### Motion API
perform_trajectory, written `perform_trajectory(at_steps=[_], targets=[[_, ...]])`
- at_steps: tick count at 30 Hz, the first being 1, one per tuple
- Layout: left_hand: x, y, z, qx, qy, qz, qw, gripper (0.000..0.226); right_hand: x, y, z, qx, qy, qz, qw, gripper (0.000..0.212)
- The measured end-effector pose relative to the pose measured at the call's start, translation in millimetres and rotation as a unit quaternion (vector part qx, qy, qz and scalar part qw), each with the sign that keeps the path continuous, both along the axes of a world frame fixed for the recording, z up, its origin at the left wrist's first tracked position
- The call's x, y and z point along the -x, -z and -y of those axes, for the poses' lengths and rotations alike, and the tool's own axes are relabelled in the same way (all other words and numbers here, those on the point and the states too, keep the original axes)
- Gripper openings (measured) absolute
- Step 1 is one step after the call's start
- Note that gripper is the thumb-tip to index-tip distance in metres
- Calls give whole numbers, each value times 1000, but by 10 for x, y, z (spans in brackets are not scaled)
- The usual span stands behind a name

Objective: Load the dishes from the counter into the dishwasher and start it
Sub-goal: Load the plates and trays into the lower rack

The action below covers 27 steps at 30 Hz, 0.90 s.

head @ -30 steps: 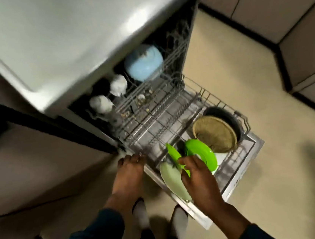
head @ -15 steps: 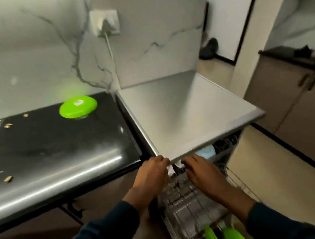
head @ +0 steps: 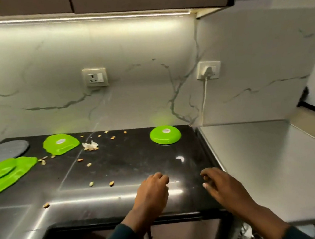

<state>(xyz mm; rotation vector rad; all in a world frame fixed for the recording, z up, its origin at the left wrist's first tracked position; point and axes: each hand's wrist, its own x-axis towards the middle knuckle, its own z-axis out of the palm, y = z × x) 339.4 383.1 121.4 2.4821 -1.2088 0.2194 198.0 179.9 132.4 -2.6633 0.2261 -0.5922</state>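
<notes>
left grip [head: 152,193] loosely curled, empty | right grip [head: 223,187] spread, empty | both over black worktop [head: 130,162] | green bowl [head: 165,135] beyond, between them

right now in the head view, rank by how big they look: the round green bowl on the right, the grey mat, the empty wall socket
1. grey mat, though the frame edge cuts it off
2. round green bowl
3. wall socket, which is farther back, so its true size is unsure
</notes>
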Motion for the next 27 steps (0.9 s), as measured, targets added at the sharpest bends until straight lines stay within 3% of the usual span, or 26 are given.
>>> perform_trajectory(at_steps=[6,13,19,27], targets=[[-513,-24,-439,25,-78,-3,997,19,-806,39,-268,13,-70,-9,997,35],[-1136,-2,-441,50,-120,2,991,15,-1663,41,-174,57,-65,-20,996,59],[-1720,85,-13,43,-137,-5,990,23,-2390,97,283,76,-40,-53,995,74],[-2304,317,761,16,-178,-43,983,32,-3237,291,968,80,-14,-189,979,100]])
